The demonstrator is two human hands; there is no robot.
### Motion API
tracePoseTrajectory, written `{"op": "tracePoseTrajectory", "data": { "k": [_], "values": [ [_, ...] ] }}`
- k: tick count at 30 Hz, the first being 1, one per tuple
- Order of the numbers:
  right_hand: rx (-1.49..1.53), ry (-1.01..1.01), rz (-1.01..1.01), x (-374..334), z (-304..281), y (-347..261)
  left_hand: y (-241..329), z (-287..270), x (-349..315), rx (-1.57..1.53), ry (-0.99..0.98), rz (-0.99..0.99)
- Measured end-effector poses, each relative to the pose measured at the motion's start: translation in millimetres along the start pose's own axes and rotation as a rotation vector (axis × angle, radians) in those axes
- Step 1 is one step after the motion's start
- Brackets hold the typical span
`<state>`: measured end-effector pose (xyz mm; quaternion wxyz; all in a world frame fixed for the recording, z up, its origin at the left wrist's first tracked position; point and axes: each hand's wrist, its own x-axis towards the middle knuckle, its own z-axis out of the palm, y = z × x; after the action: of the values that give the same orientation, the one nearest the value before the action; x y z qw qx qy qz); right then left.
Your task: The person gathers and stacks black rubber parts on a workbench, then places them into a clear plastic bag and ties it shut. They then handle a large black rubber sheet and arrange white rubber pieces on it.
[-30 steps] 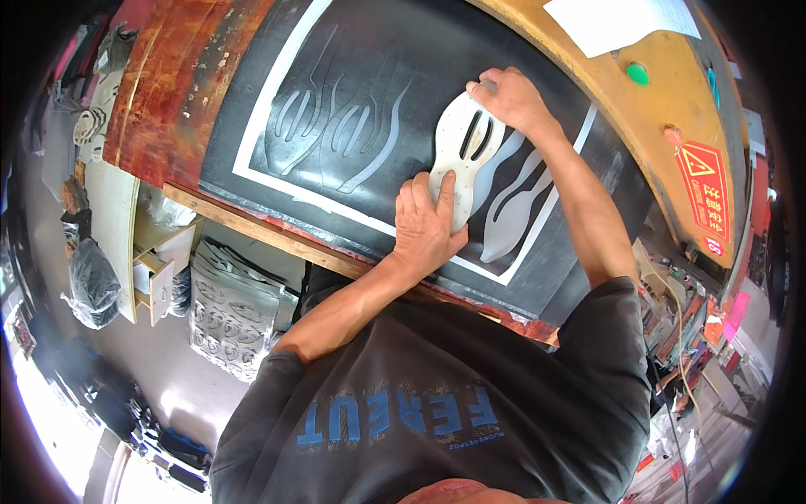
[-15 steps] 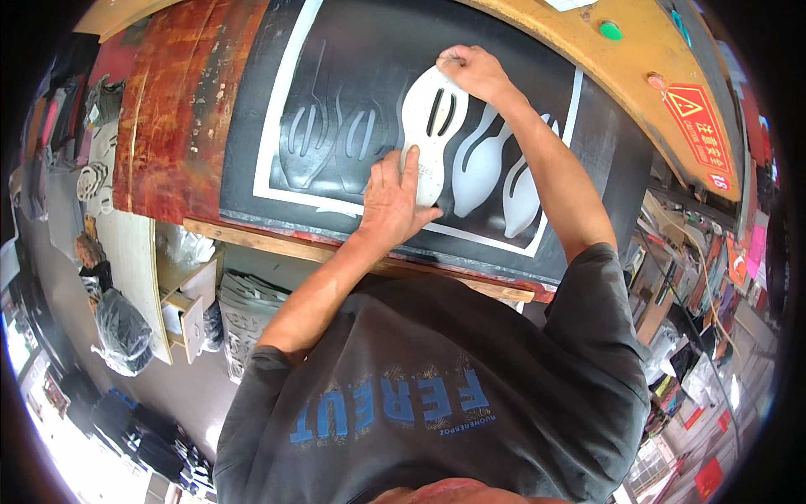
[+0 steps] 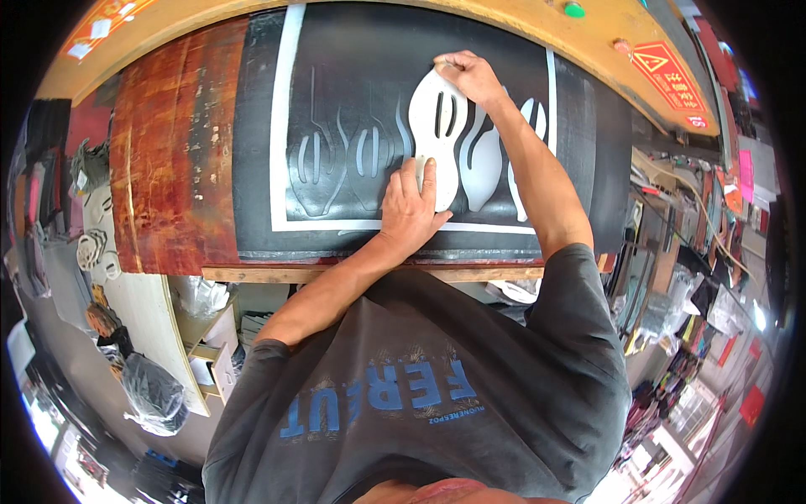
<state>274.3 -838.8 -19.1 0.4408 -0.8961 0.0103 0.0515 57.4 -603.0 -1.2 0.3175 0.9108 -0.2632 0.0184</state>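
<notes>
A white flat cut-out piece [image 3: 441,134] with two slots lies on a black mat [image 3: 369,76] with a white border line. My left hand [image 3: 409,210] presses flat on the piece's near end. My right hand [image 3: 468,74] grips its far end with curled fingers. To the left of the piece, grey outlines of similar shapes [image 3: 344,160] mark the mat. To the right lie pale shapes [image 3: 487,155] of the same kind, partly behind my right forearm.
The mat rests on a worn reddish wooden workbench [image 3: 159,160] with a yellow far rim [image 3: 537,38] bearing a green button [image 3: 573,10] and a red warning sticker [image 3: 663,67]. Shelves with clutter stand at right [image 3: 697,277]; black bags [image 3: 151,391] lie lower left.
The view has swung so the bench sits more level. Both hands stay on the white piece, which has shifted left over the mat relative to the pale shapes.
</notes>
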Motion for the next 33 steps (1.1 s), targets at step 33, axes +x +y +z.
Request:
{"op": "tracePoseTrajectory", "data": {
  "k": [33],
  "values": [
    [-0.039, 0.966, 0.022, -45, -74, -10, -150, -9, 103, -0.201, 0.053, -0.029]
  ]
}}
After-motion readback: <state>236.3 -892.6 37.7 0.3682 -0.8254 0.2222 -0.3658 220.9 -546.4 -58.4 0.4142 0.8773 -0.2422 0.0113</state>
